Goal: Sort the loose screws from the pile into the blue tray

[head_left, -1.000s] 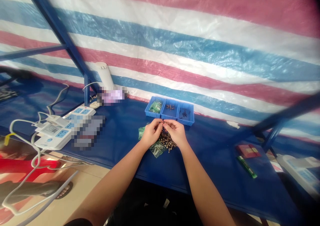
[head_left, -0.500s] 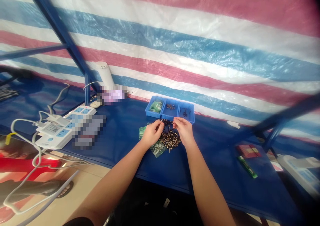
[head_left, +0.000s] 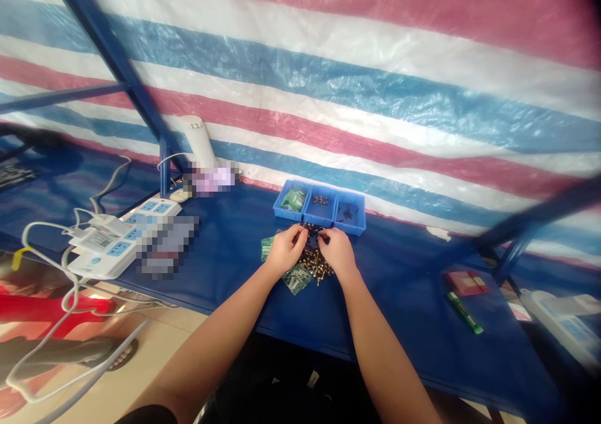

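A pile of small dark and brass-coloured metal parts (head_left: 318, 266) lies on the blue table, partly covered by my hands. My left hand (head_left: 287, 248) is closed in a pinch over the pile's left side; what sits between its fingertips is too small to make out. Opposite it, my right hand (head_left: 339, 253) pinches at the pile's upper right, its fingertips also hiding whatever they hold. Under and beside my left hand lie clear greenish bags of silvery pins (head_left: 297, 279). Just behind the pile stand three joined blue bins (head_left: 320, 216), each with small parts inside.
On the left lie a white power strip (head_left: 124, 239) with cables and a blurred-out flat object (head_left: 169, 245). A white cylinder (head_left: 200, 141) stands at the back. Red box (head_left: 466, 283) and green box (head_left: 464, 313) lie on the right. Blue frame posts rise at both sides.
My right hand has moved left and slightly down, from beside the right bin to over the pile, closer to my left hand. My left hand stays in place.
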`<action>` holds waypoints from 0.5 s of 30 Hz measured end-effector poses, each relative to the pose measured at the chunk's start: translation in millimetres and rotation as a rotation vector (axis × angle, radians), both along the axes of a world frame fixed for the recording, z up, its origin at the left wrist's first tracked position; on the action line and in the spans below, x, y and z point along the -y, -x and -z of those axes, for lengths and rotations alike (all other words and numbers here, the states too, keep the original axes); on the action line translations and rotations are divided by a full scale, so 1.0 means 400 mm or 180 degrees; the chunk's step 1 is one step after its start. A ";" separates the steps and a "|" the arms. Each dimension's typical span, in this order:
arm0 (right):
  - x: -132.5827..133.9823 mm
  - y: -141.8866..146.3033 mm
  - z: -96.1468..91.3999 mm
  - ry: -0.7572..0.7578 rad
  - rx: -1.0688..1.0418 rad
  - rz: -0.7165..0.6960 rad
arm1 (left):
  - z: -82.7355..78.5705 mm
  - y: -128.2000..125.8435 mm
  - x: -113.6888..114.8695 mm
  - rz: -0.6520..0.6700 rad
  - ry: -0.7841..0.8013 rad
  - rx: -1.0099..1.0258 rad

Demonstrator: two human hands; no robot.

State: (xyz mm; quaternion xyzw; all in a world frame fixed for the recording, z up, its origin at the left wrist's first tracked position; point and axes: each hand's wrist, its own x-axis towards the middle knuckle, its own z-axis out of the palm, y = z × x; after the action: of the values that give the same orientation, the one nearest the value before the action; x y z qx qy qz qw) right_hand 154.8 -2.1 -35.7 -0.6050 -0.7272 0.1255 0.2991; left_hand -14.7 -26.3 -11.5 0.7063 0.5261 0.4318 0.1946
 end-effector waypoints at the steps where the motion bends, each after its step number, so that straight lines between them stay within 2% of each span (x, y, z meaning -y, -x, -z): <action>1: 0.003 0.003 -0.001 -0.0028 0.0029 -0.0043 | 0.000 0.000 0.000 0.0004 0.0008 -0.0008; 6: 0.012 0.017 -0.009 -0.0105 0.0094 -0.0167 | 0.001 0.001 0.000 0.0009 0.0004 -0.0023; 9: 0.011 0.023 -0.015 -0.0272 -0.0085 -0.0144 | 0.000 0.001 0.000 0.0006 -0.0008 -0.0002; 15: 0.028 0.017 -0.042 -0.1401 -0.1141 0.0195 | 0.000 0.001 0.001 -0.0015 -0.0037 0.0015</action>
State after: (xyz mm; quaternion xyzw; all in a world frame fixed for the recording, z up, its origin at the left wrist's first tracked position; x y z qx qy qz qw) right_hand 148.1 -13.1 -19.0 -0.5153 -0.6538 0.0605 0.5507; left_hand -15.2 -26.6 -11.5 0.7052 0.5248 0.4370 0.1907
